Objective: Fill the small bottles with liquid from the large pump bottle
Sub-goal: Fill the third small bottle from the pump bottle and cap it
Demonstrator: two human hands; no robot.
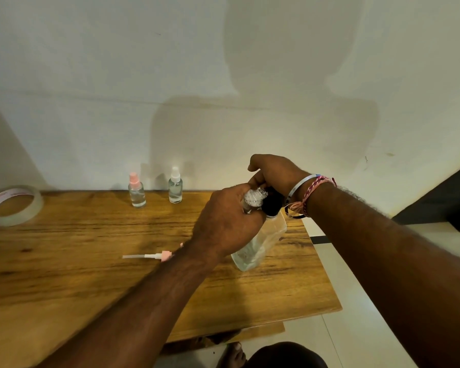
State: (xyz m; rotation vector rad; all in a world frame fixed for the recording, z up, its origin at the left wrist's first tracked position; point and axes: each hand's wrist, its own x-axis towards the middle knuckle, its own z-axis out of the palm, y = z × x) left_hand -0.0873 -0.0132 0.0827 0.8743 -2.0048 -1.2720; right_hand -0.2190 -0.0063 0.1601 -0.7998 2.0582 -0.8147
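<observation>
A wooden surface (64, 261) is carrying everything. Two small spray bottles are standing upright near its far edge — one pink-capped (136, 191), one white-capped (175, 185). A tape roll (12, 205) is lying at the far left, a detached pink spray pump (150, 256) is lying mid-surface, and the large clear bottle (258, 241) is resting its base there — tilted.

A small open bottle (254, 201) is gripped in the left hand (227, 224) and held against the black pump head of the large bottle (260, 243), over which the right hand (274, 175) is curled. Left of the large bottle, a detached pink sprayer (150, 256) is laid flat on the table (91, 274). Farther left, by the wall, two capped bottles (136, 191) (175, 185) are stood upright, and a tape roll (12, 205) is seen at the table's far left edge.
</observation>
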